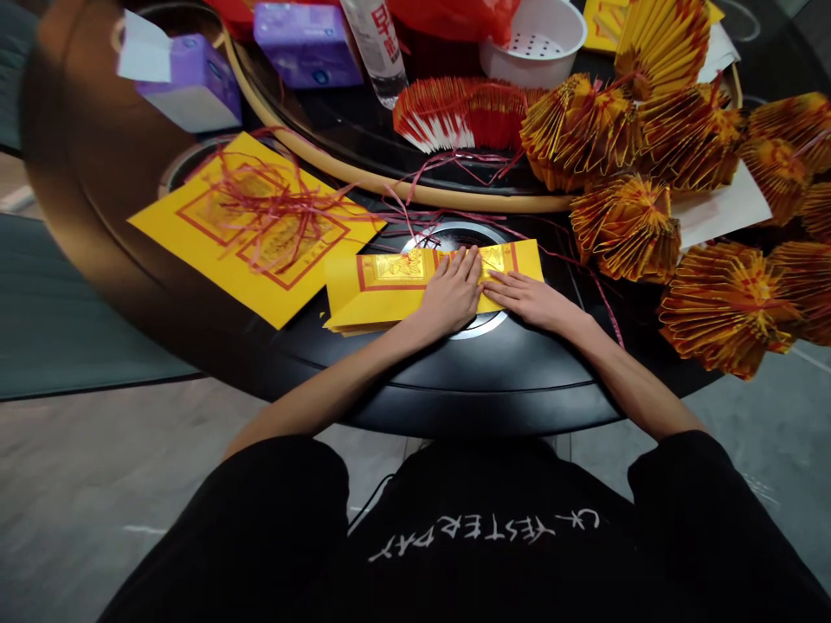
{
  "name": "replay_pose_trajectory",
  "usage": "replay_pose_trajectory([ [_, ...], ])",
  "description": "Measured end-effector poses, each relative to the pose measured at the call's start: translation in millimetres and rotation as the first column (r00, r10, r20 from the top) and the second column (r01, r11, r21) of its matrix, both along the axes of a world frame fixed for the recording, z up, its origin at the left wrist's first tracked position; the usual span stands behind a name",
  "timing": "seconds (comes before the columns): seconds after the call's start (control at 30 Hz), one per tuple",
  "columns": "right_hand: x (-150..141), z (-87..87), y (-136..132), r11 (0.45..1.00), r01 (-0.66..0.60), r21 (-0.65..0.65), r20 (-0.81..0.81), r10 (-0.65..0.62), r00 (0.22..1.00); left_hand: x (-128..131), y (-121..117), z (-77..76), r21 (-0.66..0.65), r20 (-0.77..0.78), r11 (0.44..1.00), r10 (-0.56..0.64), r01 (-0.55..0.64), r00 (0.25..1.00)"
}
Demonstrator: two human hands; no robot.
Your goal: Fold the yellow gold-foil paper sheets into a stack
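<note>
"Fingers (510, 284) apart or together?"

"Together, with left hand (451, 294) and right hand (529, 298) lying flat on folded yellow joss paper (383, 281) at lower centre, atop the black round table (454, 407)."

"Beyond that?"

"Yellow sheet (253, 229) under red strands, upper left; pleated gold-and-red paper fans (724, 307) along the right."

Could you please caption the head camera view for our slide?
Left hand and right hand press folded yellow joss paper on a black table, beside pleated paper fans.
</note>
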State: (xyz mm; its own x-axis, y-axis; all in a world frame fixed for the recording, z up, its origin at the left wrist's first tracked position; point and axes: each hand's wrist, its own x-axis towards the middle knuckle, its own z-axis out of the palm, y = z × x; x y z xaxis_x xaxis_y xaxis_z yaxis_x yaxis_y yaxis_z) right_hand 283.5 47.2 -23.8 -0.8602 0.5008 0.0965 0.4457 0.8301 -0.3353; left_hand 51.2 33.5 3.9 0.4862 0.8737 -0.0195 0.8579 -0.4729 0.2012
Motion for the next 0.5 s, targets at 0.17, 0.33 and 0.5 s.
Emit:
replay_pose_trajectory([
  [0.17,-1.2,9.3,-5.7,0.999,0.041,0.033,0.037,-0.042,0.998,1.2,-4.3,-4.0,0.016,0.003,1.000,0.026,-0.026,1.000],
  [0.33,1.7,16.6,-9.1,0.997,0.059,0.045,0.043,-0.061,0.997,-2.1,-3.2,-13.4,0.034,0.048,0.999,0.031,-0.033,0.998],
  [0.5,11.0,22.5,-12.9,0.997,0.017,0.078,0.018,-0.018,1.000,-1.5,-3.4,-17.0,0.041,0.080,0.998,0.038,-0.041,0.996],
])
